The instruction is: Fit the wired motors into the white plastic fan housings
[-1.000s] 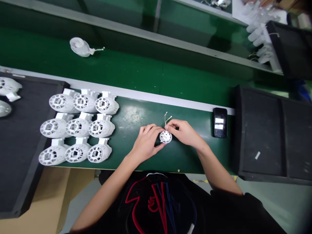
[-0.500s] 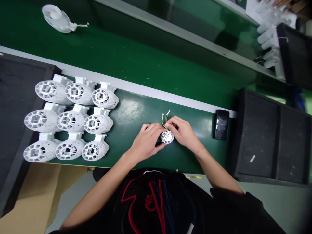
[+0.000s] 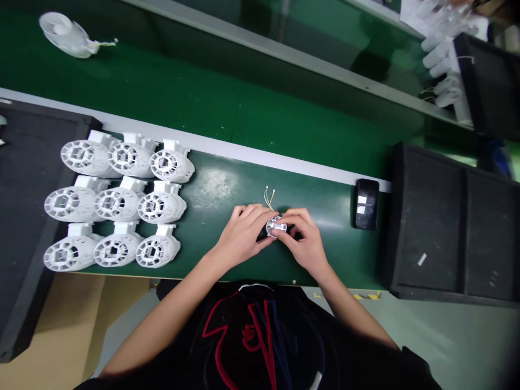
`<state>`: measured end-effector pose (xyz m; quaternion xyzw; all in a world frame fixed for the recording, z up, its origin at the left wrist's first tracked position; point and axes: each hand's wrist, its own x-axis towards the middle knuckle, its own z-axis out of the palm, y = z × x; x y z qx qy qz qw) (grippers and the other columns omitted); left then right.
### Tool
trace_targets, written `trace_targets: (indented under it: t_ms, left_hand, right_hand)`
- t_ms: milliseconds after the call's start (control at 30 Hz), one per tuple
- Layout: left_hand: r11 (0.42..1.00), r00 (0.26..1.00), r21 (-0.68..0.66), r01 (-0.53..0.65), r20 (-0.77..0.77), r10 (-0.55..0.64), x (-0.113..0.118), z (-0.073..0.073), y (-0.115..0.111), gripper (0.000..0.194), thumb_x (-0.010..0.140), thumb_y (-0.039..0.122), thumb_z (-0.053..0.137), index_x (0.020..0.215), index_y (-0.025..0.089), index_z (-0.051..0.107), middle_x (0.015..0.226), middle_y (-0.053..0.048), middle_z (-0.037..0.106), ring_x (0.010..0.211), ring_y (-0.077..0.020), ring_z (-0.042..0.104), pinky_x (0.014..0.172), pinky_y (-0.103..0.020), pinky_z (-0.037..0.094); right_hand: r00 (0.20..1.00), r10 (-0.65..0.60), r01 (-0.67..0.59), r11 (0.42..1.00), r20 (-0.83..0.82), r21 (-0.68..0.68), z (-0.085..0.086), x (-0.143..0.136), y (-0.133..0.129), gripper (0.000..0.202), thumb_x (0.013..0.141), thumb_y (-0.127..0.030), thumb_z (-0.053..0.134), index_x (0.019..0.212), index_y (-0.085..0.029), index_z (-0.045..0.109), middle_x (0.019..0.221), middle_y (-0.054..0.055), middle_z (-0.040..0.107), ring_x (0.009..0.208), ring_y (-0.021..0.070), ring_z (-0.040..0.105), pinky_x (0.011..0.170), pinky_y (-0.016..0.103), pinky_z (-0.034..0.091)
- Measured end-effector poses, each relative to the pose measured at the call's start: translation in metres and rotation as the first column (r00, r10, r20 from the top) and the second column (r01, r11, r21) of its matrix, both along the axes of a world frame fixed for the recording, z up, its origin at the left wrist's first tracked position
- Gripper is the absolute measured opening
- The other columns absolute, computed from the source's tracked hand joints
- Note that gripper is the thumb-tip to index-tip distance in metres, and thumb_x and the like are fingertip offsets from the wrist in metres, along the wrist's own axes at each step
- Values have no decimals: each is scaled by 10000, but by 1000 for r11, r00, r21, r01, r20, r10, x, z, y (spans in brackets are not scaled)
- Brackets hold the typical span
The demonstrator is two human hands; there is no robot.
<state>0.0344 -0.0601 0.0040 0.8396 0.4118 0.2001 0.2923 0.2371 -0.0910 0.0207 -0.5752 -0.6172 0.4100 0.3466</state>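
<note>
Between my hands, just above the green bench, is a small round white plastic housing (image 3: 270, 226) with an open, spoked face. My left hand (image 3: 246, 230) is closed round its left side, fingers over the top and thumb below. Thin yellow and white wires (image 3: 269, 199) with small connectors stick out from its far side onto the bench. My right hand (image 3: 304, 238) pinches at the housing's face and right edge with thumb and fingers. Whether a separate small part sits under those fingertips is hidden.
Rows of white housings (image 3: 162, 205) stand on the left of the green bench (image 3: 219, 187), beside a black tray (image 3: 40, 146). A black phone-like device (image 3: 366, 205) and black trays (image 3: 430, 227) are on the right. Another white housing (image 3: 69, 38) with a wire lies at the back left.
My right hand has moved from the wires to the housing's face and right edge. The wires now lean away to the left. The view has shifted slightly.
</note>
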Motion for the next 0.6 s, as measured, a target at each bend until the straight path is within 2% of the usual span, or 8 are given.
trace_targets:
  t_ms: [133, 233, 367, 467, 533, 600]
  left_hand:
    - [1000, 1000, -15, 17, 6, -17, -1, 0, 1, 442, 1002, 388, 672, 1394, 241, 533, 1370, -76, 660, 1326, -283, 515, 996, -418, 363]
    - [999, 999, -31, 39, 15, -39, -2, 1, 3, 428, 1014, 386, 653, 1398, 237, 534, 1370, -82, 662, 1338, -284, 506, 1013, -431, 363]
    - [998, 999, -49, 44, -22, -45, -5, 13, 2, 431, 1016, 416, 642, 1396, 231, 552, 1367, -71, 671, 1352, -269, 504, 1038, -444, 363]
    - [998, 997, -31, 50, -50, -52, -8, 18, -1, 460, 1028, 453, 612, 1427, 231, 554, 1414, -75, 659, 1382, -253, 492, 1059, -433, 372]
    - [999, 997, 1, 50, -66, -50, -10, 14, -3, 488, 1044, 475, 575, 1461, 224, 544, 1442, -89, 648, 1415, -249, 470, 1065, -429, 382]
    - [998, 995, 35, 52, -90, -49, -9, 9, -5, 508, 1059, 493, 530, 1487, 219, 535, 1450, -98, 644, 1435, -248, 460, 1036, -429, 410]
  right_hand:
    - [999, 18, -18, 1000, -46, 6, -3, 6, 2, 118, 909, -312, 792, 1025, -318, 812, 1124, 47, 634, 840, 168, 611, 621, 311, 509]
    - [999, 24, -26, 999, -39, -36, -3, 7, 4, 144, 897, -343, 803, 1039, -319, 816, 1134, 45, 642, 755, 149, 581, 610, 318, 502]
    - [1000, 14, -14, 999, -8, -48, -2, 6, 0, 156, 911, -397, 777, 1031, -307, 820, 1115, 47, 663, 696, 138, 559, 605, 318, 491]
    - [998, -11, 12, 1000, 66, -8, -8, 9, -6, 182, 923, -458, 743, 1000, -314, 825, 1115, 50, 683, 839, 186, 644, 630, 316, 493]
    - [991, -40, 41, 999, 124, -5, -17, 11, -8, 244, 917, -529, 720, 980, -316, 821, 1134, 53, 696, 921, 224, 676, 660, 337, 500]
    - [979, -69, 71, 997, 194, -5, -25, 12, -10, 316, 901, -605, 695, 962, -318, 811, 1154, 61, 717, 919, 260, 694, 657, 378, 502]
